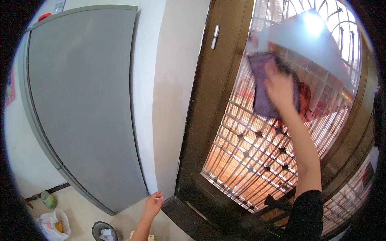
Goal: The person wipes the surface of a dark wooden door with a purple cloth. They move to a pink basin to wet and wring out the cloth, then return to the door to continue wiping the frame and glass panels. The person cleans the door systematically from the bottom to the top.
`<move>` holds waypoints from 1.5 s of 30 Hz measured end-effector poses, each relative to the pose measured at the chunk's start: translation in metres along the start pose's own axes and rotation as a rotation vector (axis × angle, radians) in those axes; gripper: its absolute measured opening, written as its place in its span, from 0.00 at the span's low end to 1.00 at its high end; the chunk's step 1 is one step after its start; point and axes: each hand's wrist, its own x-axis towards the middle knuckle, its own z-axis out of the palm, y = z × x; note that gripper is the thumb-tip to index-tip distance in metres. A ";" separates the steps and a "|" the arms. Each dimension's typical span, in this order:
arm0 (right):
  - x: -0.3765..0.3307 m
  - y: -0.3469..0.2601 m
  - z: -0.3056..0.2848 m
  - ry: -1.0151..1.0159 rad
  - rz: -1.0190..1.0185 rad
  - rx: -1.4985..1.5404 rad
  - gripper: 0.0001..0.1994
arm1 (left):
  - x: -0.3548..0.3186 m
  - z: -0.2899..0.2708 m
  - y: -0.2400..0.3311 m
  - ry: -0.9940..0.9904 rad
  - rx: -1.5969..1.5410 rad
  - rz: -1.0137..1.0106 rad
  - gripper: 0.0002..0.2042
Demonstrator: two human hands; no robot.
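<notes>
Purple cloth [263,86], bunched under the palm of the right hand [279,88], is pressed flat against the glass of a brown metal door [209,120] in the upper right of the frame, the arm stretched up so the rag meets the pane in front of the ornamental grille [249,156]. The left hand [153,203], at lower centre, hangs loosely curled and holds nothing, near the foot of the white wall [173,100] beside a grey refrigerator [84,104].
</notes>
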 end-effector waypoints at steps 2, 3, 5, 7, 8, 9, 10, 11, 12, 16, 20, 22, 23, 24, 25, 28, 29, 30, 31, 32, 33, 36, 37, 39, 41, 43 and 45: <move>0.039 0.020 -0.010 0.169 0.133 -0.204 0.27 | 0.007 0.002 -0.012 -0.001 0.014 0.007 0.19; 0.048 0.019 -0.010 0.177 0.166 -0.199 0.27 | 0.014 0.006 -0.017 -0.013 0.016 0.013 0.19; 0.058 -0.014 0.015 0.179 0.238 -0.140 0.27 | 0.015 0.005 -0.017 -0.003 0.019 -0.016 0.20; 0.049 -0.072 0.050 0.151 0.094 0.162 0.24 | 0.011 0.006 -0.017 -0.003 0.029 -0.054 0.20; 0.041 -0.117 0.078 0.046 -0.014 0.302 0.25 | 0.007 0.002 -0.012 0.027 0.041 -0.065 0.20; -0.012 -0.154 0.135 0.035 -0.133 0.670 0.25 | 0.024 0.020 -0.002 -0.028 0.033 -0.047 0.20; -0.034 -0.205 0.125 -0.141 -0.267 0.368 0.24 | 0.018 0.015 0.003 0.021 0.029 -0.029 0.20; -0.097 -0.237 0.190 -0.176 -0.038 1.065 0.21 | 0.020 0.026 0.011 -0.010 0.018 -0.030 0.20; -0.128 -0.268 0.188 -0.406 -0.031 1.093 0.21 | 0.015 0.021 0.019 0.008 0.021 -0.042 0.20; -0.195 -0.297 0.103 -0.817 0.144 1.419 0.21 | 0.006 -0.011 0.026 0.080 0.111 -0.027 0.19; -0.131 -0.260 0.105 -0.881 0.081 1.144 0.16 | 0.024 -0.019 0.032 0.054 0.109 -0.021 0.18; -0.051 -0.223 0.094 -0.493 -0.621 0.259 0.16 | 0.044 -0.021 0.063 0.005 0.135 0.019 0.18; -0.022 -0.197 0.134 -0.495 -0.528 0.214 0.17 | 0.061 -0.009 0.080 -0.066 0.107 0.048 0.18; 0.024 -0.182 0.119 -0.293 -0.306 0.356 0.20 | 0.070 -0.007 0.093 -0.086 0.095 0.071 0.18; 0.065 -0.162 0.091 -0.314 -0.248 0.214 0.24 | 0.081 -0.005 0.100 -0.119 0.112 0.145 0.18; 0.107 -0.139 0.092 0.076 -0.099 0.181 0.26 | 0.113 0.004 0.122 -0.246 0.150 0.299 0.19; 0.101 -0.149 0.095 0.065 -0.070 0.146 0.26 | 0.120 0.005 0.121 -0.270 0.138 0.295 0.19; 0.094 -0.163 0.098 -0.007 -0.112 0.133 0.25 | 0.128 0.005 0.118 -0.292 0.127 0.292 0.19; 0.079 -0.177 0.106 -0.090 -0.156 0.113 0.25 | 0.132 0.006 0.112 -0.323 0.110 0.284 0.19; 0.048 -0.188 0.136 -0.038 -0.310 0.136 0.24 | 0.135 0.009 0.109 -0.349 0.117 0.287 0.19; 0.012 -0.190 0.160 -0.004 -0.464 0.150 0.24 | 0.137 0.015 0.104 -0.392 0.117 0.290 0.19; 0.010 -0.204 0.141 -0.248 -0.502 0.450 0.24 | 0.137 -0.003 0.097 -0.438 0.176 0.279 0.19; 0.039 -0.198 0.118 -0.540 -0.489 0.360 0.24 | 0.136 -0.011 0.099 -0.449 0.195 0.272 0.19; 0.097 -0.179 0.088 -0.466 -0.244 0.349 0.18 | 0.138 -0.021 0.104 -0.429 0.224 0.233 0.19; 0.123 -0.149 0.097 0.025 -0.267 0.304 0.20 | 0.147 -0.019 0.108 -0.436 0.211 0.238 0.19; 0.125 -0.148 0.097 -0.004 -0.270 0.151 0.20 | 0.156 -0.013 0.107 -0.445 0.171 0.271 0.19; 0.100 -0.170 0.106 -0.137 -0.304 0.136 0.20 | 0.160 -0.011 0.114 -0.471 0.171 0.246 0.19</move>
